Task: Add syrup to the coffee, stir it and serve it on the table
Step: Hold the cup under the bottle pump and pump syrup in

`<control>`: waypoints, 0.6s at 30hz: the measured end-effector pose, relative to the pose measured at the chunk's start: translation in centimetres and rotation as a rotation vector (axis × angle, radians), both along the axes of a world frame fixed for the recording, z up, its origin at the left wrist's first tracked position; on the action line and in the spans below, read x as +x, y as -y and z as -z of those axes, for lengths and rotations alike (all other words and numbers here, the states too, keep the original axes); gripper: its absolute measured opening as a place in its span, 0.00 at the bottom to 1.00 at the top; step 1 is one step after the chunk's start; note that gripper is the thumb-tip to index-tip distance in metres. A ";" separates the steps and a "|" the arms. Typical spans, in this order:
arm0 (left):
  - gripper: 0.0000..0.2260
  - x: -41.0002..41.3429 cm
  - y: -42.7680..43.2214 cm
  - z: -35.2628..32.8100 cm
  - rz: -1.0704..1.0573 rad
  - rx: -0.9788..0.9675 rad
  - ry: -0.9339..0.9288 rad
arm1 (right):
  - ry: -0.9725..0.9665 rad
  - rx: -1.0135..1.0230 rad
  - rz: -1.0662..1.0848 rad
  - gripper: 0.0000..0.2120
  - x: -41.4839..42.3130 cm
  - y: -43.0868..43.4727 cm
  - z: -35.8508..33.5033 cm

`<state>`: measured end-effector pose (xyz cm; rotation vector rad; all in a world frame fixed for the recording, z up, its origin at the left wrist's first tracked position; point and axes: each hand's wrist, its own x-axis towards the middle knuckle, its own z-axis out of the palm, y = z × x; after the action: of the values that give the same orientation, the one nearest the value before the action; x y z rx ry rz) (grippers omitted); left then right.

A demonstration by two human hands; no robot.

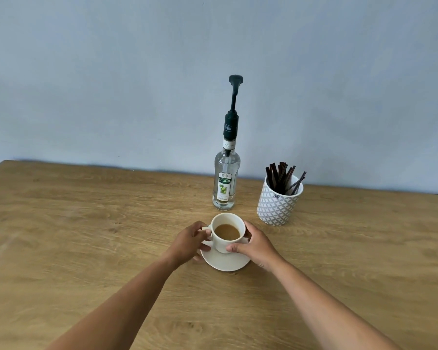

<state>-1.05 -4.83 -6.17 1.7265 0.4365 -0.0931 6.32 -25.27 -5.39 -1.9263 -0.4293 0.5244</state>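
Grip: left hand [191, 239] pinches the handle of the cup [219, 242], and its lower fingers reach the rim of the saucer [225, 262]; right hand [254, 245] is curled round the cup's right side, thumb across the lower front.
Cup: white, low centre of the frame, over the saucer; its base is hidden by the thumb, so I cannot tell if it rests or is raised.
Coffee [227, 231]: pale brown, filling the cup to about half.
Saucer: white, flat on the table [86, 223], partly under both hands.
Bottle [226, 183]: clear glass with a green and white label, upright just behind the cup, at the centre of the frame.
Pump [234, 104]: dark, tall, fixed on the bottle's neck, head at the top.
Pot [278, 203]: white with a grey pattern, right of the bottle and apart from it.
Sticks [281, 178]: dark, thin, standing in the pot, leaning several ways.
Table: light wood with visible grain, filling the lower half of the frame; its far edge meets the wall.
Wall [111, 72]: plain pale blue-grey, filling the upper half.
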 end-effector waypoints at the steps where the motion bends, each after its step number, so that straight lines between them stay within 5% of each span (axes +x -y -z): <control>1: 0.06 0.1 0.0 -0.4 -0.010 -0.034 0.015 | 0.018 0.002 0.006 0.35 0.2 -0.1 -0.5; 18: 0.08 3.3 -1.2 -12.8 -0.010 -0.424 0.181 | 0.205 0.075 -0.061 0.28 5.0 -1.4 -13.5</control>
<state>2.26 -3.62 6.60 1.3025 0.2678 -0.0188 11.35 -23.90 8.09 -1.9060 -0.6322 0.3449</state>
